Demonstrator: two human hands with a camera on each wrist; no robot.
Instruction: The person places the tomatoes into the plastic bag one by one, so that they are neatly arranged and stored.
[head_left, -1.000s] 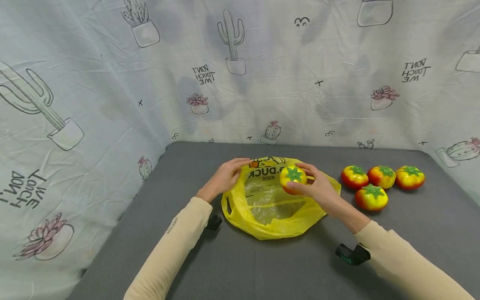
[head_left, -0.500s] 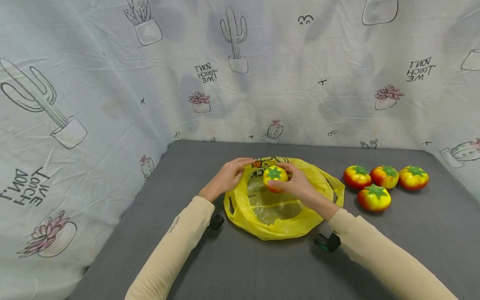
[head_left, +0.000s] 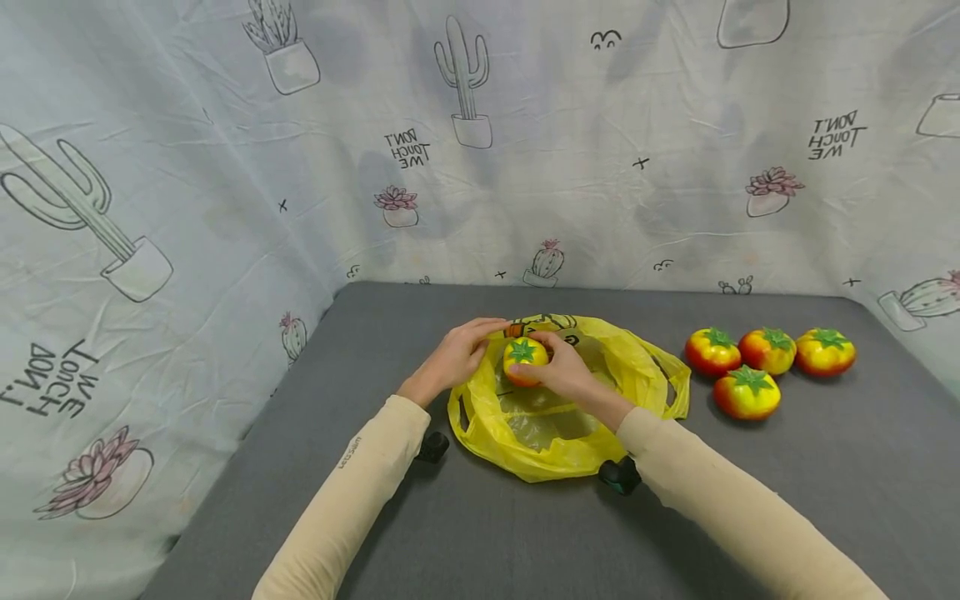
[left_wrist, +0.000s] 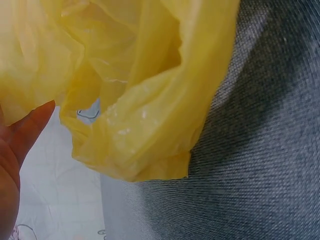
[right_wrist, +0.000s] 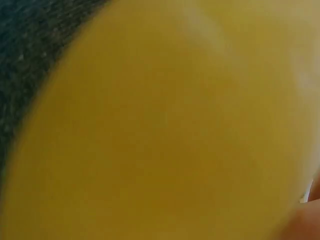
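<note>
A yellow plastic bag (head_left: 487, 417) with a duck print lies with its mouth spread wide on the grey table. My left hand (head_left: 456, 354) pinches the bag's far left rim; the left wrist view shows the thumb (left_wrist: 32, 125) against the yellow plastic (left_wrist: 150, 120). Over the mouth, my right hand (head_left: 566, 367) holds a red-and-yellow toy tomato (head_left: 524, 357), green leaf top up, close to the left hand. In the right wrist view, blurred yellow plastic (right_wrist: 160, 120) fills most of the picture, with a bit of finger (right_wrist: 305, 222) at the lower right.
Several more toy tomatoes (head_left: 746, 393) stand in a group to the right of the bag on the grey table (head_left: 480, 533). A white cloth (head_left: 562, 167) printed with cacti hangs behind and at the left.
My right hand has carried the toy tomato leftward across the bag's mouth, toward the left hand. The left hand has stayed at the rim. The other toy tomatoes have not moved.
</note>
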